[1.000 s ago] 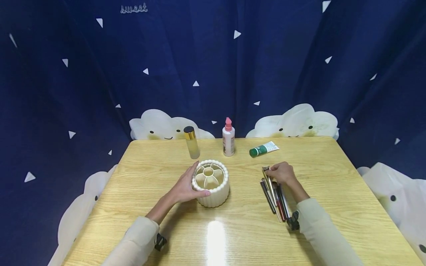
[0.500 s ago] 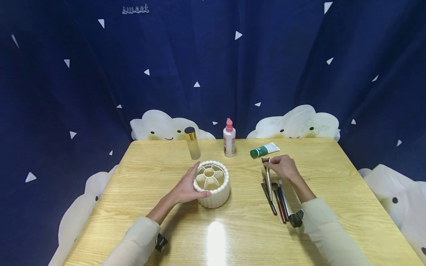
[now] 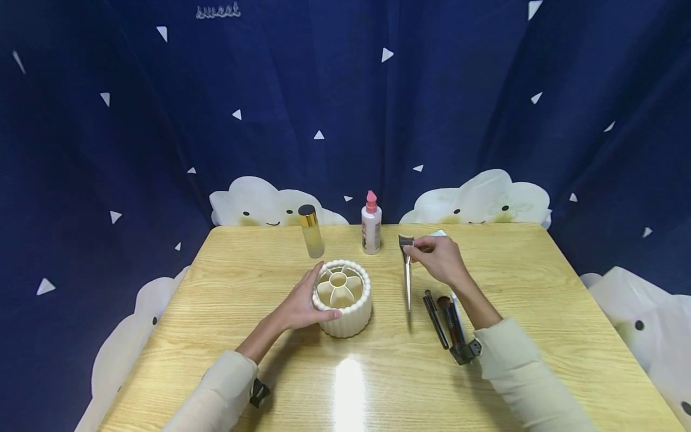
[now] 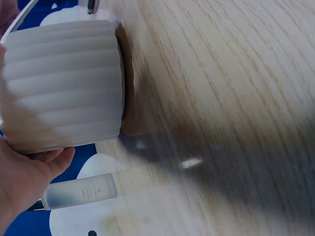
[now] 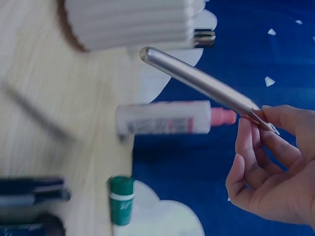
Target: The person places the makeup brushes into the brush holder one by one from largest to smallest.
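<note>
My left hand [image 3: 301, 306] grips the side of a cream ribbed holder [image 3: 348, 321], thumb in front and fingers behind. Its round beaded rim faces up, and petal-shaped dividers split the inside. My right hand [image 3: 444, 261] pinches a makeup brush [image 3: 408, 279] near its flat dark bristle head. The silver handle [image 5: 202, 81] points down in the head view, above the table and right of the holder. Several more makeup brushes [image 3: 436, 319] lie on the table below the right hand, partly hidden by the wrist strap.
Behind the holder stand a gold-collared bottle [image 3: 312, 234] and a white bottle [image 3: 371, 231] with a pink top. A green and white tube [image 5: 121, 199] lies at the back, mostly hidden by the right hand in the head view. A navy curtain [image 3: 345, 90] hangs beyond the table.
My right hand has lifted the makeup brush from the pile and carried it left towards the holder, the handle now hanging downward. The left hand and the holder stay put.
</note>
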The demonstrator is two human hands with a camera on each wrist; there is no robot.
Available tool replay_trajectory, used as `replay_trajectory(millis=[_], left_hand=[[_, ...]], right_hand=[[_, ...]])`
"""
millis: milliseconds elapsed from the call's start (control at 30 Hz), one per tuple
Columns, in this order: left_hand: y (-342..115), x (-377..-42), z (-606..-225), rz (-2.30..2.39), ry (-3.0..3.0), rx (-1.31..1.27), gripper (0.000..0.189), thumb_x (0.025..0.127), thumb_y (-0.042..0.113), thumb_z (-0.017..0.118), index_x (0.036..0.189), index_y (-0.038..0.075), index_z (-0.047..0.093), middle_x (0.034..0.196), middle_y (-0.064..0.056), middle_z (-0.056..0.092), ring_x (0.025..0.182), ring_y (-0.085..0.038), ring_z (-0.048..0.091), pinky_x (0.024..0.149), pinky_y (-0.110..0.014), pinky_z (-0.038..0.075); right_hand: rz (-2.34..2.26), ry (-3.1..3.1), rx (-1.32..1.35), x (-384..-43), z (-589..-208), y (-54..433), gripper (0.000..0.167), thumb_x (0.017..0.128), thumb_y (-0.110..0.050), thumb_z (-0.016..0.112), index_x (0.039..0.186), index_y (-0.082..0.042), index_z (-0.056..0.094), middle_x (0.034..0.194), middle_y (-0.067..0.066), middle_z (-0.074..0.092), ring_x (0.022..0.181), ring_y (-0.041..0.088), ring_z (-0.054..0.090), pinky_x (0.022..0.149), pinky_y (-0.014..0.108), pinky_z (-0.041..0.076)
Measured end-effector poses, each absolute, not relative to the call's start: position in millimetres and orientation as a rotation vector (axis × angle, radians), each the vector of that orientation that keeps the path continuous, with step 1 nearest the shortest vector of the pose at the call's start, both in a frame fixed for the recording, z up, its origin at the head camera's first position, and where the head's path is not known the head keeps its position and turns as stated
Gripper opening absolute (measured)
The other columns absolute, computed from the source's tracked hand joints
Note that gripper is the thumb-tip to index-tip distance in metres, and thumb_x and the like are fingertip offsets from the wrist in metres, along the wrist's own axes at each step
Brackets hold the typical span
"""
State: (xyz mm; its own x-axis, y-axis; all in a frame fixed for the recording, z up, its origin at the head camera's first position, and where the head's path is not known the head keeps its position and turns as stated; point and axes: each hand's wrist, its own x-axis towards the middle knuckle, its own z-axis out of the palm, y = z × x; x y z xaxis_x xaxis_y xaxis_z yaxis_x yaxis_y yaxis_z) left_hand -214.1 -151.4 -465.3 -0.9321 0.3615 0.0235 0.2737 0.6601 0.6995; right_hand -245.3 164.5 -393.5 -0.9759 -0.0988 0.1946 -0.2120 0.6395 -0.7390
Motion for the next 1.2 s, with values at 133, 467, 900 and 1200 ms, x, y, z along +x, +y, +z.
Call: replay_trajectory(millis=[133, 467, 900, 1200], left_hand=[[-151, -214, -464, 1.136, 2.747, 0.530, 0.122, 0.062, 0.054, 0.081, 0.154, 0.015, 0.010, 0.153, -0.016, 0.028, 0.137, -0.036, 0.034, 0.110, -0.058, 0.031], [-151, -213, -464, 1.126, 2.755, 0.534, 0.121, 0.062, 0.051, 0.081, 0.153, 0.014, 0.011, 0.152, -0.016, 0.029, 0.136, -0.036, 0.035, 0.110, -0.057, 0.031], [-151, -214, -463, 1.154, 2.746, 0.546, 0.121, 0.061, 0.050, 0.082, 0.153, 0.013, 0.012, 0.150, -0.017, 0.032, 0.135, -0.036, 0.037, 0.110, -0.057, 0.032], [-151, -214, -465, 1.177, 2.745, 0.554, 0.122, 0.061, 0.049, 0.083, 0.153, 0.011, 0.013, 0.151, -0.019, 0.032, 0.136, -0.036, 0.035, 0.110, -0.057, 0.031]], right_hand=[[1.374, -2.630, 0.275, -243, -382, 151, 0.023, 0.087, -0.027, 0.068, 0.086, -0.004, 0.073, 0.078, 0.013, 0.072, 0.068, 0.014, 0.063, 0.059, 0.023, 0.044], [1.622, -2.299, 0.324, -240, -368, 118, 0.021, 0.084, -0.017, 0.072, 0.091, 0.002, 0.072, 0.086, 0.019, 0.069, 0.066, -0.003, 0.058, 0.059, 0.013, 0.045], [1.790, -2.103, 0.302, -243, -360, 80, 0.018, 0.085, -0.004, 0.068, 0.093, 0.012, 0.069, 0.091, 0.024, 0.066, 0.070, -0.001, 0.051, 0.063, 0.008, 0.043], [1.786, -2.157, 0.363, -255, -389, 64, 0.016, 0.085, -0.011, 0.070, 0.091, 0.004, 0.073, 0.083, 0.020, 0.069, 0.065, 0.000, 0.053, 0.057, 0.013, 0.044]])
